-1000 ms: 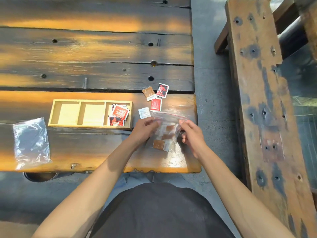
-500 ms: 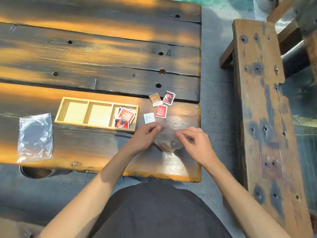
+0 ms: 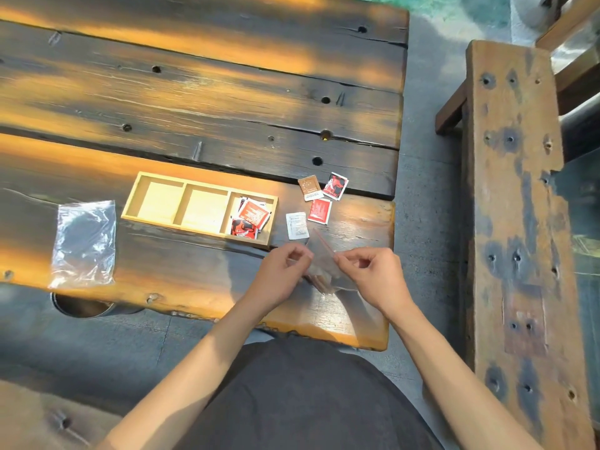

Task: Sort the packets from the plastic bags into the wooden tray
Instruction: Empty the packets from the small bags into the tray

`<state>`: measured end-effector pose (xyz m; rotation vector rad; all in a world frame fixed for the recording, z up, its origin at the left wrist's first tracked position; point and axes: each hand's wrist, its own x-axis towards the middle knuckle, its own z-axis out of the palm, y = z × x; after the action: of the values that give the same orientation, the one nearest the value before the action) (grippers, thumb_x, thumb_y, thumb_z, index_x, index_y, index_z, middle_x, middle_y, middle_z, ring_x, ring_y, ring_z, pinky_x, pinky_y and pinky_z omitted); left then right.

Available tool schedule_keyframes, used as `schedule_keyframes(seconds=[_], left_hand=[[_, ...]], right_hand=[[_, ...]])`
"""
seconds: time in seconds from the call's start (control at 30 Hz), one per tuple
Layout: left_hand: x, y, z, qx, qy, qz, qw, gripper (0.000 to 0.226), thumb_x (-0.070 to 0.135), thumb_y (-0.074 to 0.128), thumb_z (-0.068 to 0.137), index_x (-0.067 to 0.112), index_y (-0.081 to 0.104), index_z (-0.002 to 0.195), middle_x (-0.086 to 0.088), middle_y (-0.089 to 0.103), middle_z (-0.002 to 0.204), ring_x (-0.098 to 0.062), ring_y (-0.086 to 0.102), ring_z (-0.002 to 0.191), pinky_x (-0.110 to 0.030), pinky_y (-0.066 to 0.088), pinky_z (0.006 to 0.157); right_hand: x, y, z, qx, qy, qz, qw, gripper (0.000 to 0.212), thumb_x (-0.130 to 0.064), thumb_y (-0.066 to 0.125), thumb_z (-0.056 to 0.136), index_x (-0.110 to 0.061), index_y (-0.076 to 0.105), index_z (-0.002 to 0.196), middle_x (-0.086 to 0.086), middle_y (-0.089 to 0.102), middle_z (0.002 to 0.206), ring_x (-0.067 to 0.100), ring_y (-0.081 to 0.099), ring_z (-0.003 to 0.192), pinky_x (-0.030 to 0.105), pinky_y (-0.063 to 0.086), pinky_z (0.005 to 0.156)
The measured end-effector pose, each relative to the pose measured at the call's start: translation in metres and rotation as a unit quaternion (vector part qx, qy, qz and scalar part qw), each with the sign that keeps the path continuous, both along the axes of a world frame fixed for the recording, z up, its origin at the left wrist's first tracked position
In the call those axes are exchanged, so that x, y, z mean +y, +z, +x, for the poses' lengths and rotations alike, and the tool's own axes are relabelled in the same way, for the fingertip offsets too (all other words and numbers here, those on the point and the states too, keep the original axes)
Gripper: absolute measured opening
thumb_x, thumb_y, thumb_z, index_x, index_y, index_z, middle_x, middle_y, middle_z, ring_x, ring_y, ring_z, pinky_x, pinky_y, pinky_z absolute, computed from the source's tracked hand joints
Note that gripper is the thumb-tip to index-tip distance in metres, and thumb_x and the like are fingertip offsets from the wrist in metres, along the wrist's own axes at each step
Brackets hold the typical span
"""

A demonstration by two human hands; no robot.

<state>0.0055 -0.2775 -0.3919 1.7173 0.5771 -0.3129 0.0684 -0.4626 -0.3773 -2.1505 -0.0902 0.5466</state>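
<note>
A clear plastic bag [image 3: 324, 271] is pinched at its top edge between the left hand [image 3: 281, 277] and the right hand [image 3: 373, 277], low over the bench [image 3: 194, 271]. Brown packets are dimly seen inside it. The wooden tray [image 3: 199, 207] is set to the left; red packets [image 3: 250, 219] are piled in its right compartment. Four loose packets [image 3: 319, 203] are laid just beside the tray's right end. An empty bag [image 3: 83, 243] is laid flat further left.
</note>
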Motion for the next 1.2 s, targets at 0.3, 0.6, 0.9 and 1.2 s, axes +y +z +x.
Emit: schedule_keyframes(seconds=[0.3, 0.6, 0.9, 1.2], left_hand=[[-0.026, 0.012, 0.0, 0.063, 0.142, -0.196, 0.968, 0.022, 0.023, 0.066, 0.097, 0.003, 0.074, 0.103, -0.008, 0.08, 0.095, -0.019, 0.078, 0.09, -0.032, 0.061, 0.087], [-0.027, 0.013, -0.003, 0.094, 0.2, -0.281, 0.934, 0.017, 0.019, 0.065, 0.097, 0.004, 0.074, 0.095, -0.012, 0.08, 0.096, -0.019, 0.078, 0.094, -0.029, 0.06, 0.088], [-0.021, 0.007, -0.012, 0.092, 0.172, -0.24, 0.951, 0.017, 0.01, 0.065, 0.096, -0.002, 0.072, 0.106, -0.016, 0.079, 0.099, -0.019, 0.077, 0.091, -0.031, 0.061, 0.087], [-0.034, 0.009, -0.008, 0.048, 0.187, -0.106, 0.975, 0.01, 0.002, 0.066, 0.09, 0.001, 0.067, 0.08, -0.014, 0.076, 0.073, -0.021, 0.077, 0.075, -0.028, 0.062, 0.069]], right_hand=[[0.019, -0.004, -0.01, -0.06, 0.018, -0.062, 0.996, 0.015, -0.034, 0.075, 0.09, -0.025, 0.081, 0.08, -0.013, 0.073, 0.068, 0.001, 0.064, 0.064, 0.03, 0.057, 0.066], [0.018, -0.003, -0.012, -0.065, 0.066, -0.074, 0.993, 0.008, -0.03, 0.08, 0.087, -0.023, 0.078, 0.083, -0.013, 0.072, 0.072, 0.0, 0.063, 0.064, 0.022, 0.055, 0.064], [0.018, 0.0, -0.019, 0.192, -0.061, 0.146, 0.968, 0.015, -0.015, 0.075, 0.093, -0.001, 0.073, 0.091, 0.004, 0.072, 0.073, 0.013, 0.064, 0.065, 0.022, 0.053, 0.063], [0.035, -0.013, -0.032, 0.045, -0.081, -0.013, 0.996, 0.013, -0.018, 0.059, 0.1, -0.011, 0.063, 0.09, -0.001, 0.071, 0.086, 0.018, 0.065, 0.086, 0.043, 0.054, 0.083]])
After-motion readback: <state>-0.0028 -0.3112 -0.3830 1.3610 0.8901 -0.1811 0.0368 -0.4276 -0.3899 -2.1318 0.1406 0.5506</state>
